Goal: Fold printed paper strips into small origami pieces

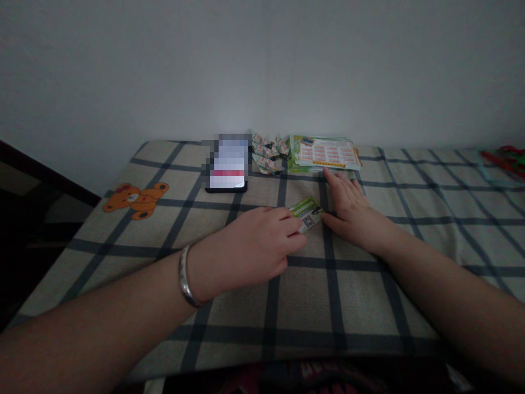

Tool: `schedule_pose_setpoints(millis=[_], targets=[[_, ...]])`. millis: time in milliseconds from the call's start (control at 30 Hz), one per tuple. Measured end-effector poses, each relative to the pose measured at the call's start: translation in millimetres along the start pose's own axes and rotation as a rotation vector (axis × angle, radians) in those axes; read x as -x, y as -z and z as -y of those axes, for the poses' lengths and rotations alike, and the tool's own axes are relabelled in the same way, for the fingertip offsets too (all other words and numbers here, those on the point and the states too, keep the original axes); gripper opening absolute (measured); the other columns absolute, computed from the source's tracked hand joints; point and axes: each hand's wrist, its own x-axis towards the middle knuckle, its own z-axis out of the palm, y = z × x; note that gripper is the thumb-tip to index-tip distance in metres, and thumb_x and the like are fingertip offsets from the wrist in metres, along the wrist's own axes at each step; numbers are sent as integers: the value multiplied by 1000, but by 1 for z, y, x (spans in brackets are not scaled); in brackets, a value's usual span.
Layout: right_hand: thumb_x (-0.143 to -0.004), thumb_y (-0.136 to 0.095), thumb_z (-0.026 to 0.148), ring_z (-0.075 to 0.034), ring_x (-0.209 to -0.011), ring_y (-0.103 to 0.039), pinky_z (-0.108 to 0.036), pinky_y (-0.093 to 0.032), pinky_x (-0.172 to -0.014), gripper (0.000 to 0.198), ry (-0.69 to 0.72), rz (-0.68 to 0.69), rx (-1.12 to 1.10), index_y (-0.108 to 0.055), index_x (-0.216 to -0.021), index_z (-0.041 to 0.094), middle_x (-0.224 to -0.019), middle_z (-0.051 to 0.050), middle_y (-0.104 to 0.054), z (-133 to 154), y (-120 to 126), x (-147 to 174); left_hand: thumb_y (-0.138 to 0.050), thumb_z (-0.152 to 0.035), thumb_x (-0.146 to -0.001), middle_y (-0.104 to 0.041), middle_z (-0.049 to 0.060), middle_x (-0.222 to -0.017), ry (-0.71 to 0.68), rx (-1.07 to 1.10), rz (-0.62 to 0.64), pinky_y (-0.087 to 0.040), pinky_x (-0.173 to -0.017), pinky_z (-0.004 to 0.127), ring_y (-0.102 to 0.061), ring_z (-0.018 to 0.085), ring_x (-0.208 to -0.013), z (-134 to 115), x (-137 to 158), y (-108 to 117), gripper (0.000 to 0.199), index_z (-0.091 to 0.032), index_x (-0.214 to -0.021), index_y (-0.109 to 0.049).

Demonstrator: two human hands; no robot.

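A small green and white printed card (310, 214) with a QR code is pinched in the fingers of my left hand (262, 241), just above or against the tablecloth; its left part is hidden by the fingers. A silver bangle (187, 276) circles my left wrist. My right hand (353, 213) is open, its fingers stretched forward and its thumb by the card's right edge. Beyond its fingertips lies a loose stack of similar printed cards (328, 153), the top one showing a calendar grid. Left of the stack sit several folded paper pieces (268, 156).
A phone (229, 164) with a lit, pixelated screen stands or lies near the wall. The checked tablecloth (241, 323) bears an orange teddy bear picture (137, 201) at the left. A red and green item (506, 161) rests at the far right. The pale wall (262, 65) borders the table's back.
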Motion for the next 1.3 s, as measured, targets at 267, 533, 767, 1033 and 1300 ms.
schedule_pose_setpoints(millis=[267,533,767,1033,1300], targets=[[-86,-48,26,-41,-145,-22,-64,-22,-114,83,5,19,-6,-3,-155,15,-157,-21,-26,-8,0,0,-59,-21,-86,-62,7,-108,-4,-29,-4,-49,-92,43,-54,27,-110,0,0,-2,15,-17,-100,-59],[-88,-43,20,-35,-146,-23,-59,-22,-116,75,28,57,20,-10,-155,11,-156,-21,-28,-11,1,-1,-58,-19,-88,-62,7,-112,-15,-10,7,-49,-96,43,-54,26,-111,10,0,0,16,-18,-104,-60],[-87,-43,17,-36,-143,-29,-58,-27,-114,63,76,25,23,-34,-149,12,-153,-21,-33,-17,0,-3,-56,-16,-88,-64,6,-112,4,-1,-27,-51,-91,43,-55,27,-109,8,-2,-4,11,-18,-97,-62],[-93,-50,36,-33,-143,-31,-53,-32,-116,55,254,24,-58,-44,-144,14,-146,-14,-50,-3,7,-4,-47,-7,-86,-68,3,-100,19,420,-225,-46,-99,36,-59,18,-103,31,-5,-13,25,-18,-91,-68],[-90,-57,32,-32,-130,-49,-54,-42,-108,55,294,-9,-134,-48,-141,15,-137,-16,-57,0,8,-5,-55,-13,-85,-58,10,-119,262,325,-299,-44,-104,38,-54,21,-115,26,-4,-22,34,-14,-119,-54]])
